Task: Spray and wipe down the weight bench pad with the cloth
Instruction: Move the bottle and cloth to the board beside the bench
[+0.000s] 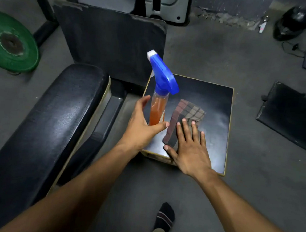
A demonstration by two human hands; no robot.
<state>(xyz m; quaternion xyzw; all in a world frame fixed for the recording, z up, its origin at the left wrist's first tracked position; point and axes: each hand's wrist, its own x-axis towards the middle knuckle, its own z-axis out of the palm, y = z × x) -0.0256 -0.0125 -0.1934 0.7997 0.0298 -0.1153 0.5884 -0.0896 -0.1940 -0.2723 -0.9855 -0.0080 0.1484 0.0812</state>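
Note:
A spray bottle (158,105) with orange liquid and a blue trigger head stands upright on a low black-topped box (216,102). My left hand (142,126) is spread around the bottle's lower part, thumb and fingers on either side, not visibly closed on it. Beside the bottle lies a folded brown checked cloth (186,112). My right hand (189,147) lies flat on the cloth's near end with straight fingers. The long black weight bench pad (44,126) runs along the left.
A green weight plate (10,42) lies on the floor at far left. A black board (110,40) stands behind the box, and another black panel (289,116) lies at right. A dark helmet (294,20) sits at the far right. My socked foot (165,216) is on the grey floor.

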